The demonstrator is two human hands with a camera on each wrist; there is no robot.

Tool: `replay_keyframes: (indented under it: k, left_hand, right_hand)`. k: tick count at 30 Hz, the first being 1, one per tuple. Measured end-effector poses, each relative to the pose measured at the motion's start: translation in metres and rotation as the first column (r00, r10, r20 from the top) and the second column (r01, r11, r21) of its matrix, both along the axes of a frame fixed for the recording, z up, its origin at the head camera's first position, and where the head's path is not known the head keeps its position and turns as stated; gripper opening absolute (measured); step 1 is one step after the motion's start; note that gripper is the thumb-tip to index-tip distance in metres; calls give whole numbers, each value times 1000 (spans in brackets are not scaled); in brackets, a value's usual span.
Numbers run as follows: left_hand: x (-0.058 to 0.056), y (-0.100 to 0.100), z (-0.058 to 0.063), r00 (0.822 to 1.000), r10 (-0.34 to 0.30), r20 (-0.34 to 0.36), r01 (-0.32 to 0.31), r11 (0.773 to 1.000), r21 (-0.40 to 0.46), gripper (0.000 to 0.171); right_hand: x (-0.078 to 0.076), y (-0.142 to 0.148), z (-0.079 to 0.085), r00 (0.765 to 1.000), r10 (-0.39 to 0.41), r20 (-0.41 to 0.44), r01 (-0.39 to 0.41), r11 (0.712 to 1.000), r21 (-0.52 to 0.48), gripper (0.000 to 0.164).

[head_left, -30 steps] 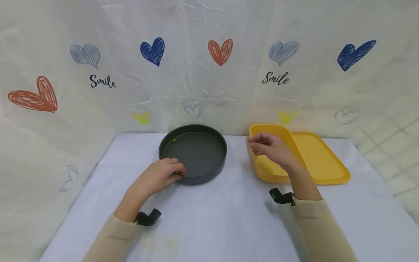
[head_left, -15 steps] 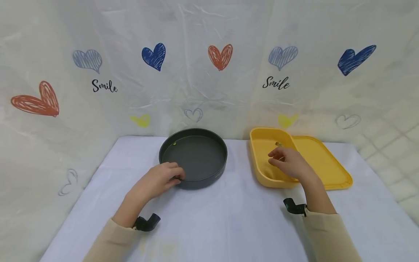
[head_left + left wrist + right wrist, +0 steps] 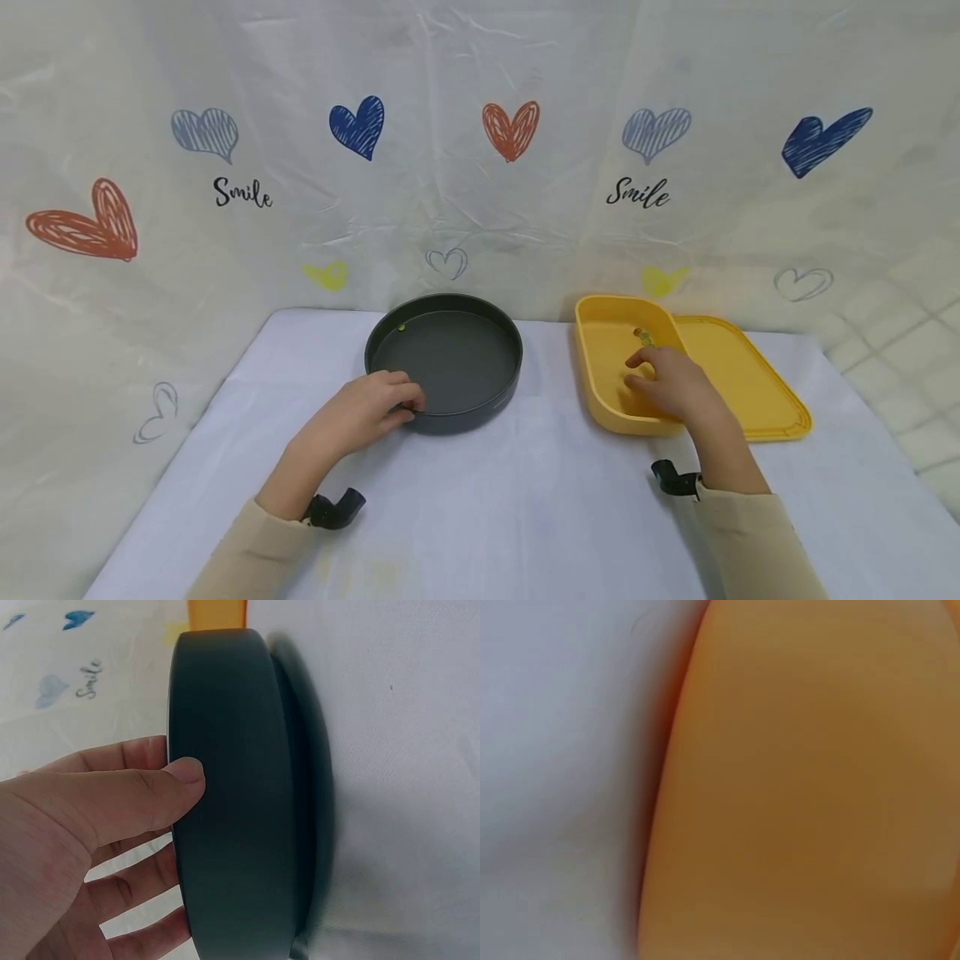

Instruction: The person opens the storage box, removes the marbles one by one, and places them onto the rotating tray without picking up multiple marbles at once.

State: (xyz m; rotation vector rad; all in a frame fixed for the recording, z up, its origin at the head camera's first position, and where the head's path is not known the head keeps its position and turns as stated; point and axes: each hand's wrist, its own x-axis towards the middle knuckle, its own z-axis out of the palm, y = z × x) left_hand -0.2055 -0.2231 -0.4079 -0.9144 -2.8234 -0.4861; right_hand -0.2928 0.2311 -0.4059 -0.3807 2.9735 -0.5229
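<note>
A dark grey round pan (image 3: 450,358) stands at the middle of the table, a small yellow-green piece (image 3: 401,327) at its back left inside. My left hand (image 3: 375,408) pinches the pan's near left rim; in the left wrist view the thumb (image 3: 184,771) lies on the outer wall (image 3: 232,795) and the fingers go behind the rim. My right hand (image 3: 671,383) reaches into the yellow box (image 3: 600,367), thumb and forefinger apart. Just beyond its fingertips lie small green and brown pieces (image 3: 643,336). The right wrist view shows only the box's outer wall (image 3: 802,780) and cloth.
A flat yellow lid (image 3: 735,383) lies right of the box, partly behind it. White cloth (image 3: 517,500) covers the table. A white sheet (image 3: 420,192) printed with hearts hangs at the back and left.
My right hand has moved right and down into the yellow box, and its fingers have spread apart. The small pieces there have come into view. My left hand stays on the pan's rim.
</note>
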Motion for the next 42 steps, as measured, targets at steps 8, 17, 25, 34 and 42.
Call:
replay_keyframes:
  k: [8, 17, 25, 34, 42]
  left_hand:
    - [0, 0, 0, 1000, -7, -8, 7, 1000, 5, 18]
    - [0, 0, -1, 1000, -10, -19, 10, 1000, 4, 19]
    - [1, 0, 0, 999, -14, -32, 14, 1000, 6, 19]
    - [0, 0, -2, 999, -15, -36, 15, 1000, 9, 20]
    - [0, 0, -2, 999, -15, -38, 16, 1000, 9, 20]
  right_hand:
    - [2, 0, -1, 999, 34, 33, -34, 999, 14, 38]
    - [5, -1, -3, 996, 69, 61, -72, 997, 42, 34]
    - [5, 0, -3, 997, 55, 63, -58, 997, 42, 29]
    - [3, -2, -3, 994, 19, 105, -22, 999, 29, 26]
    - [2, -5, -3, 999, 16, 40, -16, 1000, 15, 24]
